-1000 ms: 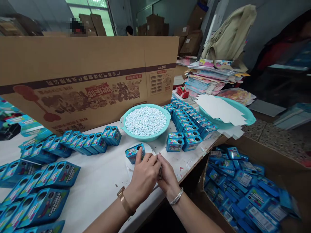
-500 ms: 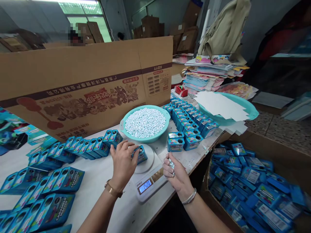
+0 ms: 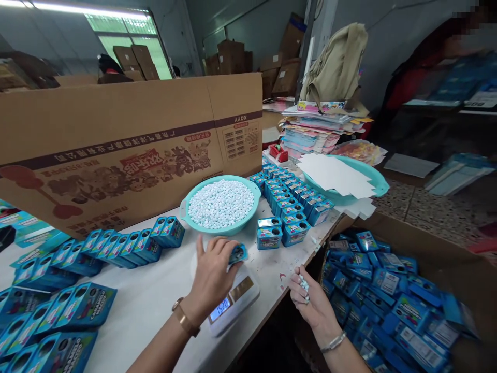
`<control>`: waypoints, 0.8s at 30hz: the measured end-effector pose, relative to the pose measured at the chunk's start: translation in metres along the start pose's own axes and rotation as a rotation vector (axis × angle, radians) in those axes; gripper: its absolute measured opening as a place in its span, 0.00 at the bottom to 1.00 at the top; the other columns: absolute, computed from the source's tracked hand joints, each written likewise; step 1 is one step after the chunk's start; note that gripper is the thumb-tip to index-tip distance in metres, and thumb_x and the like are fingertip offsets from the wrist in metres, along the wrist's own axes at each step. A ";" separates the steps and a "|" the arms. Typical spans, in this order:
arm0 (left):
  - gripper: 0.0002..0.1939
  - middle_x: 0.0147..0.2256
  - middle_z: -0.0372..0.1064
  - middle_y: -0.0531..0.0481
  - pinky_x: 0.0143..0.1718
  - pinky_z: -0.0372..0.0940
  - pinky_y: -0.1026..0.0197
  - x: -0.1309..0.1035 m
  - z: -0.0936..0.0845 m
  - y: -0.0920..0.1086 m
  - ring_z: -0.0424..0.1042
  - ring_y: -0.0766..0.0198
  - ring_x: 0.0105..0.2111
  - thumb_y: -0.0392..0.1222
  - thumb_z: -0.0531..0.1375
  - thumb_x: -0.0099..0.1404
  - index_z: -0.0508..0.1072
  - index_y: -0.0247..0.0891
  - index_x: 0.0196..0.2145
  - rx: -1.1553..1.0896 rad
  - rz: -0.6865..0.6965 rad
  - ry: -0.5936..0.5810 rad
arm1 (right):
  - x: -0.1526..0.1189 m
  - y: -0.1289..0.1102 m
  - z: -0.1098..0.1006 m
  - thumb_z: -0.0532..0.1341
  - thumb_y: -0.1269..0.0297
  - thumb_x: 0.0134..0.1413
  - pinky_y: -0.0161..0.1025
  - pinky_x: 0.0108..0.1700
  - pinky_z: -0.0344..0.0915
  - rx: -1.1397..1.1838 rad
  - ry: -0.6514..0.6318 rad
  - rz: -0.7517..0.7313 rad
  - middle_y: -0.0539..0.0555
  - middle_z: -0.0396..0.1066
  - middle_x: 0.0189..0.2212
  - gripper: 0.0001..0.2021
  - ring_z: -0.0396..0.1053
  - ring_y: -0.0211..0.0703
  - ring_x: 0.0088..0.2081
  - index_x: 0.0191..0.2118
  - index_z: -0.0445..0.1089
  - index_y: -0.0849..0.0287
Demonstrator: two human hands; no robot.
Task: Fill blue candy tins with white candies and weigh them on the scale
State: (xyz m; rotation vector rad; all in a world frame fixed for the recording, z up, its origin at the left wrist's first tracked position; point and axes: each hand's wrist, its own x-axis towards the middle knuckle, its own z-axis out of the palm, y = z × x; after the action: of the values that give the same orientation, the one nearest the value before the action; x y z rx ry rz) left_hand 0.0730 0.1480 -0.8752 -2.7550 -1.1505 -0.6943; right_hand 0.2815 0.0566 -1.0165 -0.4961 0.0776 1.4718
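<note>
My left hand is closed around a small blue box, above the white scale, whose display is lit. Several small pale candies lie in the curled fingers of my right hand, past the table's front edge. A turquoise basin full of pale candies stands behind the scale. Rows of blue boxes with round openings line the left of the table. More blue boxes stand in rows right of the basin, some with silvery tops.
A large cardboard carton stands behind the basin. White card sheets lie on another turquoise basin at the right. Below it, an open carton holds many blue boxes. A person is at the far right.
My left hand has moved right with the blue box, which is now raised and tilted over the scale. My right hand has moved away from the scale, to the right and down, still holding candies.
</note>
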 end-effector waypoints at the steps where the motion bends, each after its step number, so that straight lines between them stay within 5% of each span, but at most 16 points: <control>1: 0.14 0.42 0.74 0.48 0.62 0.41 0.27 0.005 0.006 0.012 0.68 0.52 0.50 0.38 0.62 0.63 0.69 0.43 0.47 -0.036 0.036 -0.014 | -0.001 -0.002 -0.004 0.72 0.65 0.46 0.23 0.14 0.44 0.011 0.007 -0.008 0.41 0.60 0.19 0.16 0.49 0.23 0.14 0.30 0.62 0.59; 6: 0.15 0.42 0.73 0.46 0.62 0.42 0.24 0.030 0.060 0.052 0.65 0.49 0.53 0.40 0.63 0.62 0.69 0.40 0.47 -0.067 0.133 -0.064 | 0.000 -0.008 -0.011 0.75 0.66 0.40 0.23 0.13 0.44 0.050 0.025 -0.001 0.40 0.60 0.18 0.19 0.51 0.23 0.13 0.29 0.61 0.60; 10: 0.19 0.49 0.69 0.42 0.61 0.48 0.26 0.042 0.103 0.051 0.62 0.46 0.57 0.34 0.61 0.62 0.67 0.39 0.51 -0.037 0.094 0.010 | 0.006 -0.010 -0.019 0.75 0.65 0.40 0.22 0.13 0.44 0.052 0.000 -0.006 0.39 0.58 0.18 0.20 0.50 0.23 0.13 0.29 0.62 0.60; 14: 0.26 0.58 0.60 0.35 0.60 0.60 0.37 0.054 0.128 0.043 0.55 0.46 0.64 0.29 0.57 0.62 0.60 0.36 0.58 -0.113 0.096 0.014 | 0.015 -0.016 -0.019 0.74 0.66 0.41 0.22 0.14 0.43 0.020 -0.015 -0.043 0.39 0.57 0.18 0.19 0.50 0.23 0.13 0.29 0.61 0.60; 20: 0.37 0.64 0.51 0.29 0.64 0.55 0.37 0.071 0.136 0.052 0.49 0.42 0.67 0.33 0.60 0.61 0.50 0.32 0.64 -0.168 0.039 0.016 | 0.029 -0.020 -0.003 0.73 0.66 0.42 0.24 0.13 0.43 -0.102 -0.091 -0.057 0.40 0.56 0.17 0.17 0.46 0.24 0.13 0.28 0.62 0.58; 24: 0.52 0.67 0.43 0.27 0.64 0.51 0.32 0.035 0.113 0.053 0.42 0.38 0.68 0.49 0.65 0.58 0.39 0.33 0.68 -0.302 -0.059 0.113 | 0.024 -0.020 -0.019 0.71 0.66 0.44 0.28 0.13 0.45 -0.214 -0.140 0.001 0.41 0.54 0.17 0.16 0.43 0.27 0.14 0.26 0.61 0.55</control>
State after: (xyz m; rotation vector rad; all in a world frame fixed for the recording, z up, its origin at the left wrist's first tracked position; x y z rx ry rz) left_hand 0.1736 0.1600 -0.9560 -2.8812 -1.1953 -1.1001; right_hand 0.3086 0.0717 -1.0362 -0.5632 -0.1922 1.5194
